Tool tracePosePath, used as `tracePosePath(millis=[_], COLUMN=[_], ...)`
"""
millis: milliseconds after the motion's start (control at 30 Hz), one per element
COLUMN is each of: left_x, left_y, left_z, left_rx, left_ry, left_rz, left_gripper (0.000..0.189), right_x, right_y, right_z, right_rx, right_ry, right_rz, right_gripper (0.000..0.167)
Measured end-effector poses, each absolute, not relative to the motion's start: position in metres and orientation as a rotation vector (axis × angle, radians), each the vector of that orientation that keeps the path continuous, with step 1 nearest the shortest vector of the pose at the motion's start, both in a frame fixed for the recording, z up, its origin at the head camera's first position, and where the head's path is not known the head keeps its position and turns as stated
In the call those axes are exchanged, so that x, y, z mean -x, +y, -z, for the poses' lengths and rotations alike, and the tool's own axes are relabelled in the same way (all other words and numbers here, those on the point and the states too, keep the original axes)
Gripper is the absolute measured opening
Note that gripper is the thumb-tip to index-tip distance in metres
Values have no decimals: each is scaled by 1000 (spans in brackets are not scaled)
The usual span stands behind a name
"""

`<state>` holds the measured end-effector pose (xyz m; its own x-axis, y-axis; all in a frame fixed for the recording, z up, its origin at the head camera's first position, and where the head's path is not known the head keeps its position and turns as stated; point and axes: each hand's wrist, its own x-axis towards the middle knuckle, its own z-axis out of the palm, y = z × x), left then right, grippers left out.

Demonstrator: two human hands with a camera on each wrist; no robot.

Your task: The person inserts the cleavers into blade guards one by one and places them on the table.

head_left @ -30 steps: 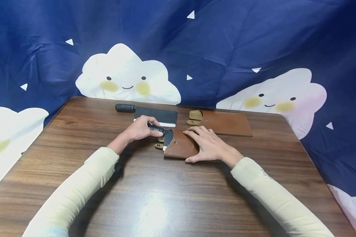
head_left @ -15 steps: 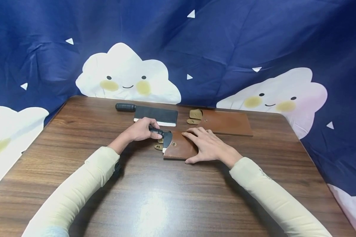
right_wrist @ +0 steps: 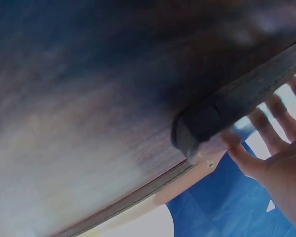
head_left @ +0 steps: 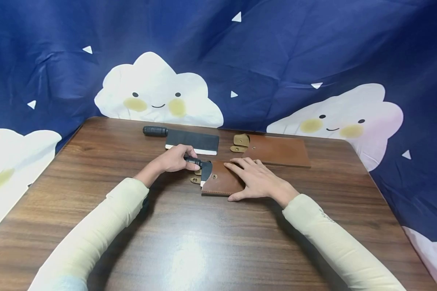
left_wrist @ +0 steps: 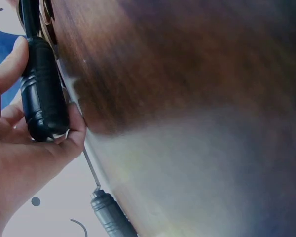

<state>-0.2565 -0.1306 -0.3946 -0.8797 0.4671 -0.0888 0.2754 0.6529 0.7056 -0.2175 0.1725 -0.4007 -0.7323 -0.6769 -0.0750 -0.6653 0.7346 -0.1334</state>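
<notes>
My left hand (head_left: 177, 158) grips the black ridged handle (left_wrist: 44, 94) of a cleaver. That cleaver's blade (head_left: 205, 173) is mostly inside a brown leather sheath (head_left: 222, 180), and only a dark strip with a pale edge shows at the mouth. Across the sheath's right part lies my right hand (head_left: 258, 180), fingers on its far side and thumb at the near edge, holding it on the table. In the right wrist view, spread fingertips (right_wrist: 259, 121) meet the sheath's dark side. Two tan straps (head_left: 195, 180) stick out left of the mouth, partly behind the cleaver.
Behind my left hand lies a second cleaver (head_left: 192, 141), its black handle pointing left. Another brown leather sheath (head_left: 280, 151) with unfastened tan straps (head_left: 240, 142) lies at the back right. A blue cloud-print curtain (head_left: 258, 60) hangs behind the brown wooden table (head_left: 138, 250).
My left hand and the cleaver's handle have come slightly lower and nearer to me. My right hand stays on the sheath, and the other cleaver and sheath have not moved.
</notes>
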Motion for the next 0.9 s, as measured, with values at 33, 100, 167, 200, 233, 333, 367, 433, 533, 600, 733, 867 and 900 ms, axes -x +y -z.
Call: tracePosePath(millis=[33,100,167,200,233,333,367,433,533,600,733,867,900], left_x=[257,258,259,259,260,260,261,261,263,264,267,270,270], left_y=[-131,-131,-131,-131,-131,-131,-131,-130,-130,-131,-134,-135,-135], left_z=[395,396,396,396,395,393,391,389,387,387,389,390,390], left_rx=[-602,-602,-603,-605,-611,-641,-654,-673,-685,-684,-688,-695,-701], left_ry=[2609,2608,2608,2607,2604,2600,2597,2594,2587,2574,2549,2553,2560], left_rz=[-1048,-1044,-1036,-1030,-1024,-985,-969,-935,-908,-912,-952,-1012,-1027], left_gripper=[31,31,31,31,31,32,33,33,33,32,31,31,30], right_x=[218,218,218,218,218,218,218,218,219,221,224,229,230], right_y=[173,173,173,173,173,174,174,174,175,175,177,180,182], right_z=[401,401,401,401,401,401,401,400,399,397,393,391,390], right_rx=[1091,1088,1088,1087,1086,1082,1082,1086,1095,1100,1095,1103,1109], right_ry=[2815,2816,2817,2818,2818,2815,2814,2811,2802,2791,2768,2774,2780], right_rz=[150,152,146,145,144,147,148,153,167,177,218,259,271], right_gripper=[110,110,110,110,111,111,111,111,111,110,107,102,101])
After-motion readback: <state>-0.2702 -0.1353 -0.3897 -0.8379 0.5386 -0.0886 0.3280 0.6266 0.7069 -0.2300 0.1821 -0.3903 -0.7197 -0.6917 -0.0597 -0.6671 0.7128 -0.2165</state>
